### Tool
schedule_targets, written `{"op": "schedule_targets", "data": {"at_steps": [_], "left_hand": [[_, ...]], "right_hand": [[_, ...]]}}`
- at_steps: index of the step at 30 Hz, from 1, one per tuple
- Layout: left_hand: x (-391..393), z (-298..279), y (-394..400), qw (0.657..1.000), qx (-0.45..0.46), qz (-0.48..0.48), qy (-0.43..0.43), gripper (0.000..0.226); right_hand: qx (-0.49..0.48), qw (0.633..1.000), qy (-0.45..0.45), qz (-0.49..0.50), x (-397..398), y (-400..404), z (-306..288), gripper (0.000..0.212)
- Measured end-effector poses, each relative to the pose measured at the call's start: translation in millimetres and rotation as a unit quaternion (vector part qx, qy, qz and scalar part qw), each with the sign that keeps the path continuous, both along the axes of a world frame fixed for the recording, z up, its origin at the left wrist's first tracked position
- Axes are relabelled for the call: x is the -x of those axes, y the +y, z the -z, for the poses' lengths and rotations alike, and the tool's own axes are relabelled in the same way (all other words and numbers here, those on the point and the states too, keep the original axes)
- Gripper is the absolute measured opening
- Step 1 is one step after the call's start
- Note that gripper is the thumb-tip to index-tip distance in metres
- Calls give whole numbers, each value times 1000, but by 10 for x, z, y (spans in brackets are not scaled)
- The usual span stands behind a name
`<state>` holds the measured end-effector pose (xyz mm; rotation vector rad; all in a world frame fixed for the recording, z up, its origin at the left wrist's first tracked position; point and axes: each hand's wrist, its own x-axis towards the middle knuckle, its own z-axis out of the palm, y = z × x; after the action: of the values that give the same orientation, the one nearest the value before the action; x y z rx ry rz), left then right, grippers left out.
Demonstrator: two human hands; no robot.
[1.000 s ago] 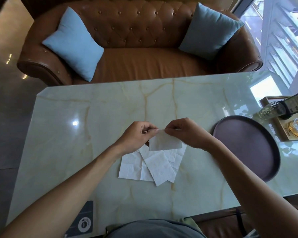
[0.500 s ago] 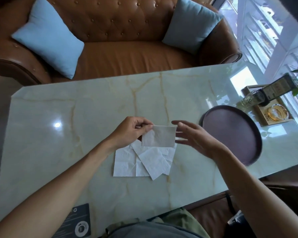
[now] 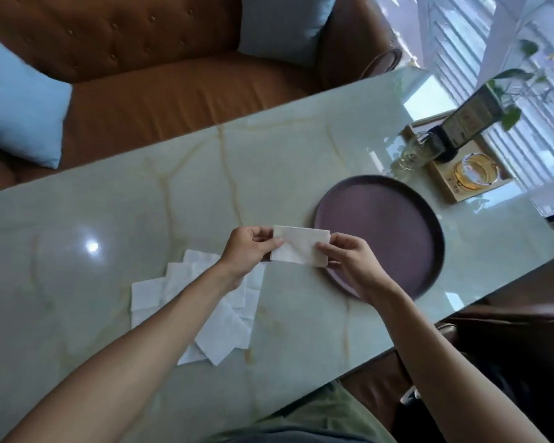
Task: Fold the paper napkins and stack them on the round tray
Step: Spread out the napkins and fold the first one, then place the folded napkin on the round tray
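I hold a folded white paper napkin (image 3: 301,246) in the air between both hands, just over the left rim of the round purple tray (image 3: 384,225). My left hand (image 3: 248,247) pinches its left edge and my right hand (image 3: 349,260) pinches its lower right corner. A loose pile of unfolded white napkins (image 3: 218,318) lies on the marble table (image 3: 141,219) below my left forearm, which hides part of it. The tray has nothing on it.
A small wooden tray (image 3: 461,174) at the back right holds a dark bottle (image 3: 467,119), a drinking glass (image 3: 418,151) and an amber glass ashtray (image 3: 475,171). A brown leather sofa (image 3: 173,84) with light blue cushions stands behind the table.
My right hand has taken hold of the napkin again. Both hands have carried it to the right, from above the pile to the tray's left rim. The view has swung right.
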<state>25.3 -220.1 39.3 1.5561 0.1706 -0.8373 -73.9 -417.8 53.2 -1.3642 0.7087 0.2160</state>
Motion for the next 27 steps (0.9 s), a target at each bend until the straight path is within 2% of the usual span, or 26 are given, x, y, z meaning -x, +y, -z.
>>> {"op": "schedule_targets", "data": {"at_steps": [7, 10, 12, 15, 19, 24, 27], "left_hand": [[-73, 520, -1327, 993, -79, 64, -51, 14], [-62, 768, -1712, 987, -111, 100, -63, 14], [-51, 937, -1887, 979, -144, 125, -78, 13], [-38, 1125, -2069, 966, -185, 150, -98, 8], [-7, 1234, -2208, 937, -252, 207, -126, 8], [35, 1233, -2316, 911, -296, 234, -165, 9], [57, 1231, -2322, 906, -302, 238, -177, 12]], "right_hand": [[63, 991, 73, 89, 91, -1011, 477, 12], [84, 983, 116, 112, 145, -1322, 715, 18], [98, 978, 143, 120, 171, -1463, 858, 15], [120, 971, 171, 114, 186, -1580, 1018, 8], [167, 962, 197, 88, 205, -1639, 1182, 11], [303, 927, 219, 4, 173, -1604, 1206, 10], [335, 913, 231, -15, 181, -1593, 1198, 14]]}}
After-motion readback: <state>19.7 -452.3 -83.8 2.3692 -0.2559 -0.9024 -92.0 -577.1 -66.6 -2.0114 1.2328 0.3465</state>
